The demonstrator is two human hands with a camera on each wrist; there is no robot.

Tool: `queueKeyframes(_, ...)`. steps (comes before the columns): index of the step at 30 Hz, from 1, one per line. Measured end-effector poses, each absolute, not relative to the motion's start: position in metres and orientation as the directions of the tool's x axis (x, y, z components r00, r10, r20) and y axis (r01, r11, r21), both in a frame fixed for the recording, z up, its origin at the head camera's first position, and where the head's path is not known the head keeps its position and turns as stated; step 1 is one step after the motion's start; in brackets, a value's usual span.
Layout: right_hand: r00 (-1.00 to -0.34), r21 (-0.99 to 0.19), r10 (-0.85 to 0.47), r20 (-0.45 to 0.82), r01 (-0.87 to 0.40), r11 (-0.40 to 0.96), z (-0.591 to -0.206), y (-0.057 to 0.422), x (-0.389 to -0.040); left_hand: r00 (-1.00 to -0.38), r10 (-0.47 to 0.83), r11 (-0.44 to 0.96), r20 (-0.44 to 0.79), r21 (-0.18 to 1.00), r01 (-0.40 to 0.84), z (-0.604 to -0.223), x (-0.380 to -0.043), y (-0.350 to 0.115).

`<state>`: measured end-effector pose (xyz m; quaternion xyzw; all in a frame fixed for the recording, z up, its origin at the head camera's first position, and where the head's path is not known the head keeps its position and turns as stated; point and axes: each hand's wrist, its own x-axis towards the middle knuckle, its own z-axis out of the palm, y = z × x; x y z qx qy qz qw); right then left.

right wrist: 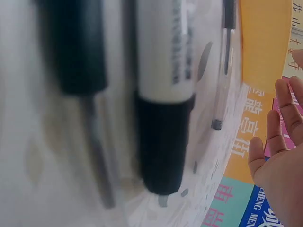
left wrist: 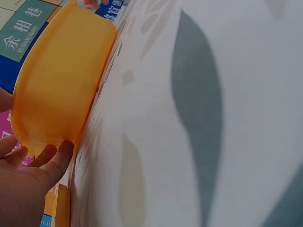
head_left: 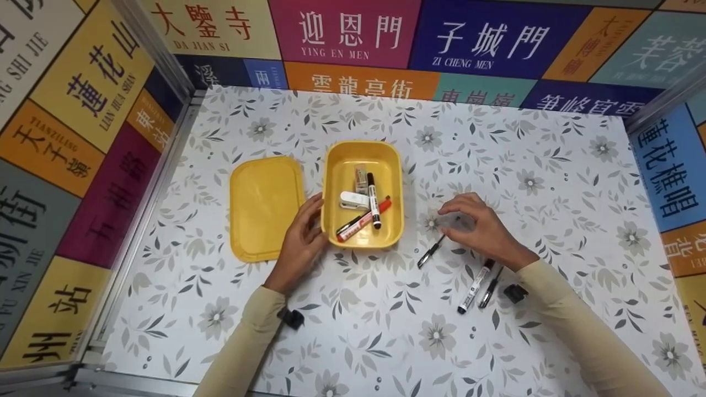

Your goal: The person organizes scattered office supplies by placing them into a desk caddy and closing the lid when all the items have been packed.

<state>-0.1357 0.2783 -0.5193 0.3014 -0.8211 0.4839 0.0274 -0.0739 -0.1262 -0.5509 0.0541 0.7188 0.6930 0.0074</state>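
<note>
My left hand (head_left: 300, 242) holds a yellow plastic box (head_left: 391, 237) at its left side near the front corner; fingertips touch the outer wall in the left wrist view. Inside lie a black-capped marker (head_left: 373, 198), a red marker (head_left: 380, 208) over a dark pen, a small white stapler (head_left: 353, 199) and a little block-shaped item (head_left: 360, 175). My right hand (head_left: 480, 229) hovers right of the box, thumb and index finger apart, holding nothing. Just below its thumb, a black gel pen (head_left: 429, 255) lies on the table.
Left of the box lies its flat yellow lid (head_left: 265, 209). Under my right wrist are another marker (head_left: 471, 292) and another black pen (head_left: 490, 289). The floral tabletop (head_left: 220, 320) is bordered by colourful panels (head_left: 353, 33) behind and at both sides.
</note>
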Motion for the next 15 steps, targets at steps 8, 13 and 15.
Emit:
queueKeyframes(8, -0.764, -0.720, -0.554, 0.331, -0.584, 0.374, -0.537, 0.300, -0.147, -0.993, 0.093, 0.021, 0.077, 0.997, 0.079, -0.553, -0.075, -0.126)
queueKeyframes(13, -0.781, -0.712, -0.562, 0.272, -0.557, 0.428, -0.539, 0.308, -0.149, -0.991, 0.101, 0.000, 0.088, 0.996, 0.088, -0.553, -0.075, -0.126)
queueKeyframes(15, -0.785, -0.706, -0.563, 0.260, -0.552, 0.443, -0.540, 0.310, -0.150, -0.991, 0.101, -0.006, 0.091, 0.996, 0.091, -0.552, -0.076, -0.127)
